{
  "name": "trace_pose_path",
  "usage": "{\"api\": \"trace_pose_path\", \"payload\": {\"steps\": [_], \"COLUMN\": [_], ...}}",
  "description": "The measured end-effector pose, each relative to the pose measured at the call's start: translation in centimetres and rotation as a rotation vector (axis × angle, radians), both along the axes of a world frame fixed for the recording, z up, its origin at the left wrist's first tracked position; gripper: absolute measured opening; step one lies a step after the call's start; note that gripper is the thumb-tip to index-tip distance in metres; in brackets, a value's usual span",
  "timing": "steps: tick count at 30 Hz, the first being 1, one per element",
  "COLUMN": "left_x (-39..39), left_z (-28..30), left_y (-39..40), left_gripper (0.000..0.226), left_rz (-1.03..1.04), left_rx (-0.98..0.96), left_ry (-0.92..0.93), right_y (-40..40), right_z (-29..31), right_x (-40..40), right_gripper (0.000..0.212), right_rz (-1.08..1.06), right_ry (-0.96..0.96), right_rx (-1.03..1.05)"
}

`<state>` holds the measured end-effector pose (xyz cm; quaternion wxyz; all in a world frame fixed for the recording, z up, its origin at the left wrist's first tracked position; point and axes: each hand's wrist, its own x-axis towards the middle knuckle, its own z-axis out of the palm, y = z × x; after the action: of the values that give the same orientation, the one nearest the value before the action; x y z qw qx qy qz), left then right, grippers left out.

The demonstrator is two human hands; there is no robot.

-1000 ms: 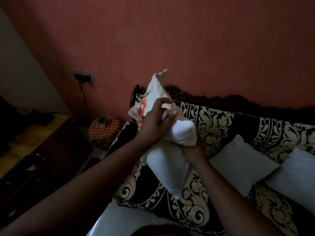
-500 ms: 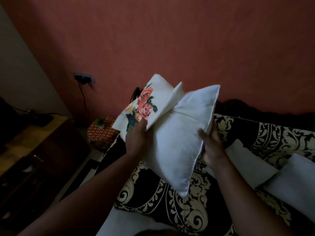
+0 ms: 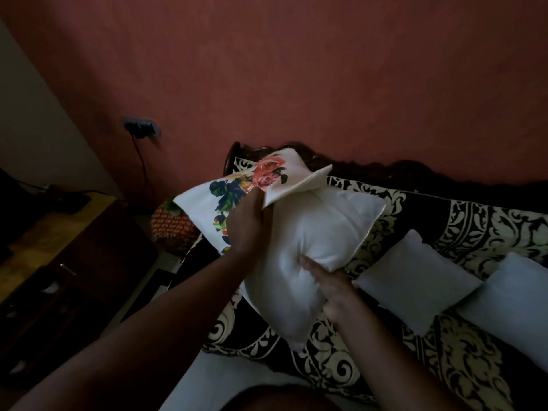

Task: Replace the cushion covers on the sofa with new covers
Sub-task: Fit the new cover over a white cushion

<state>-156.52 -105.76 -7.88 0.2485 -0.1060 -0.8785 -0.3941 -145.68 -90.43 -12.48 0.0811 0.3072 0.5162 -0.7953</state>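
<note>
I hold a bare white cushion [image 3: 314,241] above the sofa [image 3: 474,221], which is draped in a black and cream patterned throw. A white cover printed with red roses [image 3: 237,191] sits over the cushion's upper left corner. My left hand [image 3: 246,223] grips the cover's open edge there. My right hand [image 3: 332,287] presses into the cushion's lower right side, fingers spread against it. Two more bare white cushions [image 3: 415,277] [image 3: 516,304] lie on the sofa seat to the right.
A dark wooden cabinet [image 3: 59,247] stands at the left. A wall socket with a hanging cable [image 3: 139,129] is on the red wall. A small red patterned stool or basket [image 3: 169,229] sits beside the sofa's left end.
The cushion has come lower and tilted flatter over the sofa. The rose cover has slid further onto its corner. My right hand moved from the cushion's right edge to its underside.
</note>
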Motion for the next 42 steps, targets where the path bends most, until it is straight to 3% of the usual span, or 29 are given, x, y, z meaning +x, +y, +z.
{"api": "trace_pose_path", "payload": {"steps": [6, 8, 10, 12, 16, 19, 21, 24, 28, 32, 34, 37, 40, 42], "left_x": [-1.0, -1.3, -1.2, -1.1, -0.9, 0.4, 2.2, 5.0, 8.2, 6.8, 4.9, 2.3, -0.6, -2.1], "left_z": [-1.3, -3.1, -4.6, -5.3, -5.3, -5.1, -4.7, -4.3, -2.8, -1.7, -0.8, 2.1, 4.8, 4.9], "left_y": [-2.5, -4.2, -5.2, -5.4, -4.9, -4.3, -3.6, -2.7, -0.9, -2.1, -3.8, -3.7, -1.7, -0.9], "left_gripper": [0.028, 0.046, 0.06, 0.056, 0.033, 0.054, 0.058, 0.038, 0.022, 0.029, 0.047, 0.047, 0.052, 0.031], "left_rz": [-0.055, -0.011, -0.087, -0.222, -0.355, -0.468, -0.55, -0.638, -0.712, -0.711, -0.594, -0.29, -0.16, -0.111], "left_rx": [-0.276, -0.373, -0.277, -0.203, -0.489, -0.617, -0.607, -0.503, -0.411, -0.694, -0.552, -0.06, 0.055, 0.132], "left_ry": [-0.002, -0.177, -0.495, -0.598, -0.322, -0.249, -0.244, -0.267, -0.205, -0.141, -0.107, -0.129, -0.264, -0.221], "right_y": [-0.2, 0.2, 0.7, 1.2, 1.3, 1.3, 1.6, 2.6, 3.5, 3.1, 2.6, 1.5, 1.2, 1.5], "right_z": [2.2, 2.6, 2.8, 2.7, 2.6, 3.7, 4.7, 5.1, 4.8, 3.2, 1.9, 0.9, 0.7, 0.8], "right_x": [-1.5, -2.1, -2.4, -2.5, -2.4, -2.2, -2.2, -2.7, -2.5, -1.9, -1.7, -1.6, -1.5, -1.7], "right_gripper": [0.032, 0.036, 0.041, 0.042, 0.04, 0.043, 0.049, 0.054, 0.052, 0.043, 0.037, 0.045, 0.046, 0.056], "right_rz": [-0.283, -0.329, -0.353, -0.382, -0.507, -0.641, -0.669, -0.694, -0.622, -0.447, -0.334, -0.217, -0.113, 0.002], "right_ry": [0.077, 0.111, 0.129, 0.156, 0.251, 0.334, 0.408, 0.471, 0.541, 0.437, 0.394, 0.427, 0.478, 0.453], "right_rx": [-0.066, -0.071, -0.077, -0.084, -0.036, 0.053, 0.135, 0.286, 0.392, 0.374, 0.238, 0.226, 0.246, 0.316]}}
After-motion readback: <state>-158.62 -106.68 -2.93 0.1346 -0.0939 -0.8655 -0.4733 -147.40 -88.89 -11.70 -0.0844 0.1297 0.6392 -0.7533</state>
